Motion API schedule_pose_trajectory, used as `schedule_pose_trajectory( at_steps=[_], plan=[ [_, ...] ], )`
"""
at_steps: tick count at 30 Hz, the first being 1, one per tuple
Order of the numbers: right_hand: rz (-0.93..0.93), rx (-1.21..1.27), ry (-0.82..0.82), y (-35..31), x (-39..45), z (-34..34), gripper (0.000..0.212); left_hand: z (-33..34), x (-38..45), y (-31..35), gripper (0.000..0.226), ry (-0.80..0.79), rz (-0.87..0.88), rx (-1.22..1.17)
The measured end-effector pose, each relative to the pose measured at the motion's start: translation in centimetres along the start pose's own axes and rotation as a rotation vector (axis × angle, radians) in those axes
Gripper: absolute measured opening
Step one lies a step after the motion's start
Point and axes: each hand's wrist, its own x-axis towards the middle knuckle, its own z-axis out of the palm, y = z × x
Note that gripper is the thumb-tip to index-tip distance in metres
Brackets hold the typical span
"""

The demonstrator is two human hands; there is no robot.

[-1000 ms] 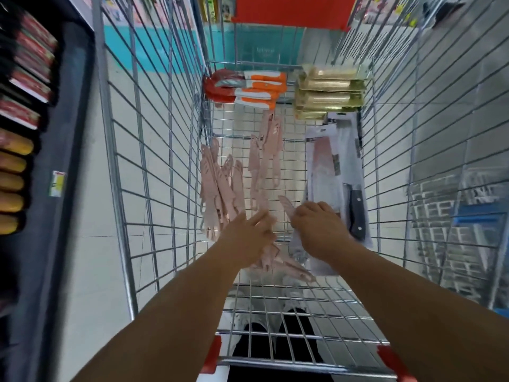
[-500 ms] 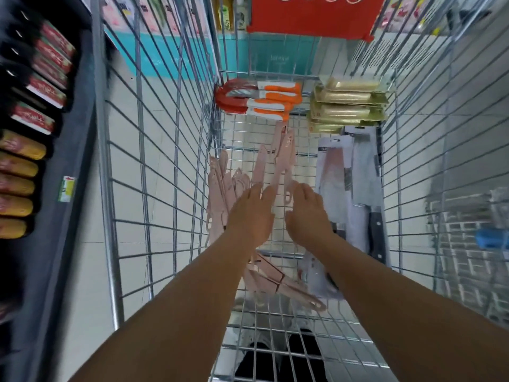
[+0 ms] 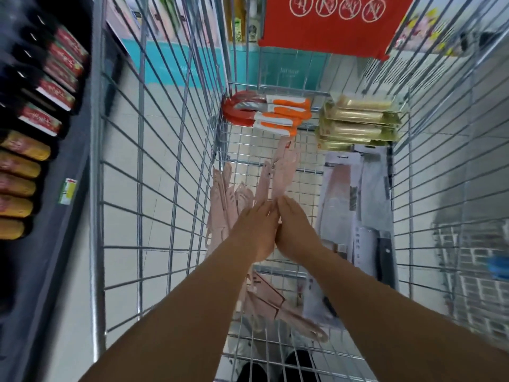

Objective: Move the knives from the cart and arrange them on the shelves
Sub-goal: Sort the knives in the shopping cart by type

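Judging by how much still lies in the shopping cart [image 3: 154, 150], the task is near its start. Against the cart's far end, orange-handled knives [image 3: 278, 114] sit stacked at the far left corner and packs of wooden-handled knives [image 3: 360, 122] at the far right corner. Pink knives [image 3: 228, 199] lie along the left side of the cart floor, more pink ones [image 3: 267, 301] lie near the near edge, and carded cleavers [image 3: 358, 205] with a black-handled one run along the right side. None of these has reached a shelf as far as this view shows; the shelf [image 3: 35, 106] at the left carries only red and yellow packaged goods, too blurred to name.

Both bare forearms reach forward and down into the middle of the cart. The left hand [image 3: 254, 230] and the right hand [image 3: 296, 230] meet side by side, touching along their inner edges, backs upward, fingers pointing toward the far end. They come together at the near ends of a pair of pink knives [image 3: 278, 175] lying lengthwise on the cart floor. The fingers look fairly straight and pressed together, as if gathering the bundle, but whether either grip has actually clamped round a handle I cannot tell, since the fingertips are hidden under the hands and blurred.

What is left, by my reading: secure this pink bundle, lift it clear of the wire sides, then carry every group to the shelves.
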Motion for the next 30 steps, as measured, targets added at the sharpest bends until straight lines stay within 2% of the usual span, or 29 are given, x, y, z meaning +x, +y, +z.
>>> schedule_pose_trajectory(
  at_steps=[3, 6, 8, 10, 14, 17, 21, 24, 27, 30],
  plan=[
    [-0.017, 0.066, -0.008, -1.1, -1.4, 0.7, 0.051, 0.8, -2.6, 0.3, 0.066, 0.068, -0.057, -0.079],
    [-0.022, 0.061, -0.068, -2.5, -3.0, 1.2, 0.047, 1.6, -5.0, 0.5, 0.055, 0.123, -0.161, -0.108],
    [-0.102, 0.042, -0.114, -3.3, -3.8, 2.0, 0.043, 1.8, -6.3, 0.3, 0.050, 0.121, -0.227, -0.099],
    [-0.100, 0.086, -0.089, -4.0, -4.3, 2.6, 0.031, 1.8, -7.5, -0.3, 0.052, 0.093, -0.263, -0.070],
    [-0.020, 0.161, -0.011, -5.0, -3.8, 1.6, 0.039, 0.1, -8.1, -0.9, 0.061, 0.103, -0.299, -0.051],
    [0.069, 0.160, 0.117, -4.6, -2.5, 0.5, 0.047, -1.1, -6.6, -0.5, 0.065, 0.173, -0.262, -0.066],
    [0.120, 0.214, 0.188, -3.2, 0.4, -0.6, 0.028, -2.3, -2.8, -0.5, 0.068, 0.242, -0.259, -0.200],
    [0.131, 0.110, 0.251, -2.3, 3.0, -1.3, 0.037, -3.4, 0.5, -0.8, 0.070, 0.250, -0.245, -0.224],
    [0.137, 0.112, 0.298, -1.5, 5.1, -2.4, 0.033, -4.3, 3.9, -1.1, 0.066, 0.264, -0.253, -0.190],
    [0.154, 0.051, 0.244, -0.3, 6.9, -3.5, 0.051, -4.5, 7.2, -1.5, 0.059, 0.232, -0.242, -0.115]
  ],
)
